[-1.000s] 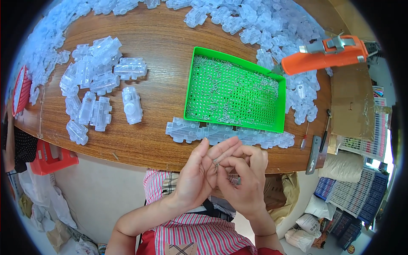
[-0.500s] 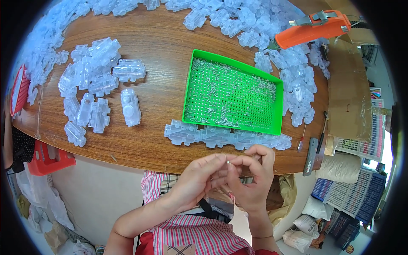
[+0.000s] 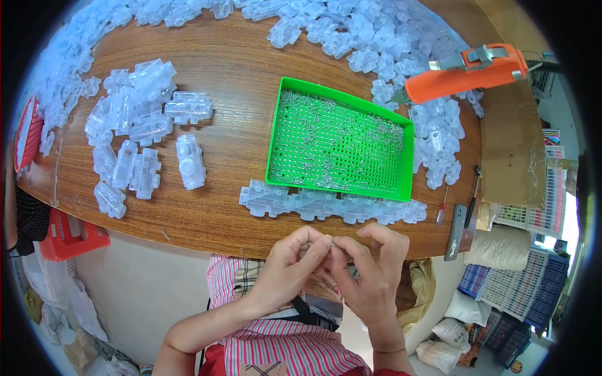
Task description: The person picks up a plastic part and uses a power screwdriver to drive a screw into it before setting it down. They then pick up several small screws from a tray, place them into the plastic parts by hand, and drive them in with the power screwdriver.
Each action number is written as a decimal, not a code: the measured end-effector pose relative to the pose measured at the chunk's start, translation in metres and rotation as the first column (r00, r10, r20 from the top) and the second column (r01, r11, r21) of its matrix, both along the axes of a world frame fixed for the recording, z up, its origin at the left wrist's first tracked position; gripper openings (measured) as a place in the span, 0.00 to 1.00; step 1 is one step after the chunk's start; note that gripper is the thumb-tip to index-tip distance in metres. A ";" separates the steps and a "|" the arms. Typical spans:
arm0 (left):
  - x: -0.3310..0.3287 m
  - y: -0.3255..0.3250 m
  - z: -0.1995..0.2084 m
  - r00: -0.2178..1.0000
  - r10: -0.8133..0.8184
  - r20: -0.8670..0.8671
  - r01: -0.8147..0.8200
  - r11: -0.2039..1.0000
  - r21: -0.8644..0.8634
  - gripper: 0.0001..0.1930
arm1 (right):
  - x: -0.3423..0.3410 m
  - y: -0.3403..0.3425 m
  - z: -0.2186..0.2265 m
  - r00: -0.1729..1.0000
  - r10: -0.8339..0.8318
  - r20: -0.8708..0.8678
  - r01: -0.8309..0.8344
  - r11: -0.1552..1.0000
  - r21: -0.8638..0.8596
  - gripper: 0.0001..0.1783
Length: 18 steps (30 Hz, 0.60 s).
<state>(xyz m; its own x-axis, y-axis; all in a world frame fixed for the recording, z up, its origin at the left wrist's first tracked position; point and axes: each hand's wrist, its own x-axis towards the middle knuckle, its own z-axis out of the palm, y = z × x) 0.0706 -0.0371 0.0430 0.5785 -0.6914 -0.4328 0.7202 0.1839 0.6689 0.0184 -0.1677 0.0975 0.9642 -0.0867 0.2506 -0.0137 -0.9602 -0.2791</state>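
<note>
My left hand point(image 3: 291, 266) and my right hand point(image 3: 371, 276) meet over the table's front edge. Thumb and index finger are pinched on each, and between the touching tips sits a tiny silvery piece point(image 3: 332, 245), too small to make out fully. The right hand's other fingers are partly spread. Just beyond them runs a row of clear plastic housings point(image 3: 307, 203). Behind that row, a green perforated tray point(image 3: 342, 88) holds many small silver screws point(image 3: 310, 135). At the upper right, an orange power screwdriver point(image 3: 467, 81) points left over the parts, nobody holding it.
Clear housings form a small group point(image 3: 135, 125) at left, with one lone housing point(image 3: 190, 161) beside it. A large heap point(image 3: 370, 31) lines the far edge. A red-handled screwdriver point(image 3: 441, 210) and a grey flat device point(image 3: 456, 232) lie right. A red stool point(image 3: 72, 237) stands lower left.
My fingertips have closed more tightly round the tiny piece, and my left fingers have curled in. The orange power screwdriver has swung toward me and slightly right. The view has shifted slightly.
</note>
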 end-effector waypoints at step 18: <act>0.007 0.020 -0.009 0.965 0.153 -0.214 -0.142 0.988 0.064 0.15 | 0.026 -0.011 -0.064 0.988 -0.035 0.150 0.009 0.985 0.170 0.12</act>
<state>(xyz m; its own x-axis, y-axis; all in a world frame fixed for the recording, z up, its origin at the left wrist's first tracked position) 0.0773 -0.0170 0.0345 0.5606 -0.5809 -0.5902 0.8168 0.2705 0.5096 0.0443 -0.1787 0.0332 0.9133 -0.1609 0.3742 0.0207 -0.8992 -0.4371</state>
